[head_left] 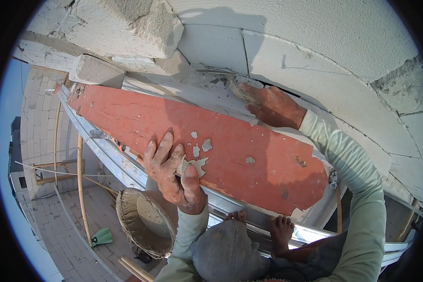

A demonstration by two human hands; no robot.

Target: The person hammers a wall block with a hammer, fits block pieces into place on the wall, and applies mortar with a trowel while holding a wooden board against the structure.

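Note:
My left hand (171, 176) rests on the near edge of a long red board (221, 145), fingers apart and holding nothing. Flakes of dried mortar (199, 165) lie on the board by its fingertips. Beyond the board, my right hand (277, 107) reaches down to a pale ledge (183, 82) at the foot of a block wall (310, 70). Its fingers are closed around a grey, mortar-coated piece (243, 93) whose kind I cannot make out. Dark crumbs and dust (216, 81) lie on the ledge beside that piece.
Rough light blocks (98, 70) stand at the upper left. Below the board run metal rails (108, 141). A mortar-caked bucket (145, 223) hangs or stands at lower left, near bamboo poles (82, 188). A paved surface lies far below. My bare feet (281, 230) are near the board.

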